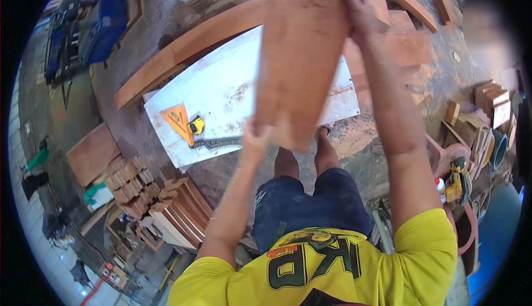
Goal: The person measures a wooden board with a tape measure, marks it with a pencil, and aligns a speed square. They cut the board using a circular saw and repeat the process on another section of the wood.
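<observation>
A wide reddish-brown wooden board (302, 57) is held up in front of me, over a white sheet (221, 84) on the floor. My left hand (256, 139) grips its lower left edge. My right hand (359, 15) is closed on its upper right edge. On the white sheet, left of the board, lie an orange speed square (177, 123) and a yellow tape measure (196, 125). A dark patterned strip (216, 142) extends from beside them toward my left hand.
A long curved wooden beam (188, 48) lies beyond the sheet. Stacked wood blocks (130, 187) and curved pieces (183, 212) are at left. More boards (410, 48) lie at right, near a yellow power tool (455, 181) and wood offcuts (490, 104). A blue bin (105, 26) stands upper left.
</observation>
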`<state>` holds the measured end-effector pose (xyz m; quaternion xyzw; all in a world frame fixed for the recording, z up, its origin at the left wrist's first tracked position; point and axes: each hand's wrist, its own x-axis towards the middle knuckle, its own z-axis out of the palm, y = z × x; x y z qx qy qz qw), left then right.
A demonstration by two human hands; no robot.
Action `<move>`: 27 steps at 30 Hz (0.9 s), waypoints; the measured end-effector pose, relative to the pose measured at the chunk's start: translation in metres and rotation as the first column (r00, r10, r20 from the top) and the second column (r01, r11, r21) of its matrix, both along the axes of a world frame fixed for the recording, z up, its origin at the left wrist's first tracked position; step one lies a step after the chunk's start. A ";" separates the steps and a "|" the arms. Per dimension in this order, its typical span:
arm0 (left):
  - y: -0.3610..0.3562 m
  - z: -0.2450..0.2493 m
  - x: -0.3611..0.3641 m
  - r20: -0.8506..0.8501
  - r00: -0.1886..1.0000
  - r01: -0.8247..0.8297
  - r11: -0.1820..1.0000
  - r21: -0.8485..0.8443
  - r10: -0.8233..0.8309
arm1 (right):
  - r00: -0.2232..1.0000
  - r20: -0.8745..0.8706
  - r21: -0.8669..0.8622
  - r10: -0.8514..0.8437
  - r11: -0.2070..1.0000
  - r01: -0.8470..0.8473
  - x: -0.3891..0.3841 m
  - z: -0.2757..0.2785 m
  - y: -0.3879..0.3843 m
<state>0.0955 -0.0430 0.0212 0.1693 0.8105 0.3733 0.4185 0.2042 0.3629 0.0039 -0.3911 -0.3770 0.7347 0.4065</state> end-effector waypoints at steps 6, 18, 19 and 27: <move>0.011 -0.063 0.085 -0.255 0.832 0.512 0.859 0.012 -0.493 | 0.876 0.208 0.203 0.434 0.857 -0.473 -0.017 0.144 -0.004; 0.010 -0.117 -0.018 -0.658 0.530 0.503 0.823 -0.265 -0.536 | 0.097 0.830 0.121 0.549 -0.008 -0.993 -0.135 0.043 -0.053; -0.003 -0.112 -0.028 -0.657 0.536 0.494 0.828 -0.265 -0.530 | -0.028 0.858 0.008 0.513 -0.067 -0.998 -0.146 0.046 -0.062; -0.074 -0.106 -0.080 -0.657 0.546 0.419 0.849 -0.323 -0.519 | 0.080 0.846 0.149 0.527 -0.090 -0.985 -0.209 -0.033 -0.123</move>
